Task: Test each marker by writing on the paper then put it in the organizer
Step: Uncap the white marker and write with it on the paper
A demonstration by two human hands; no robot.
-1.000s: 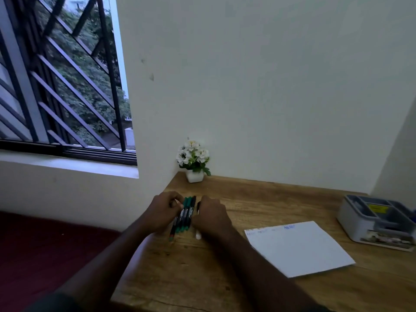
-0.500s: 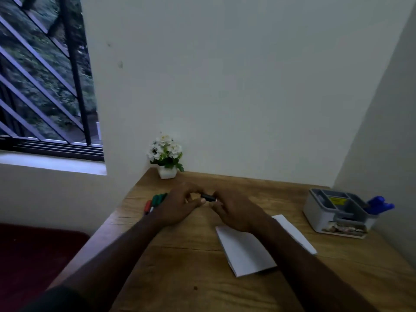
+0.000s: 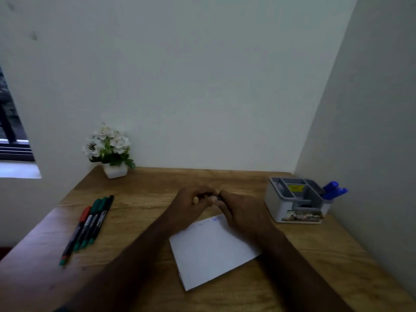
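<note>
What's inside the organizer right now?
Blue markers stick out of the organizer at its right end; a yellow label shows in one compartment. The compartment floors are hidden.

Fig.: my home study corner. I sit at a brown wood-grain desk (image 3: 146, 188) pushed into plain white painted walls (image 3: 202, 86), w/ a barred window (image 3: 9, 122) at left. Domestic cues: small white pot of artificial white flowers (image 3: 109, 149) at desk's back edge, grey-and-white plastic desk organizer (image 3: 297, 201) by right wall.
</note>
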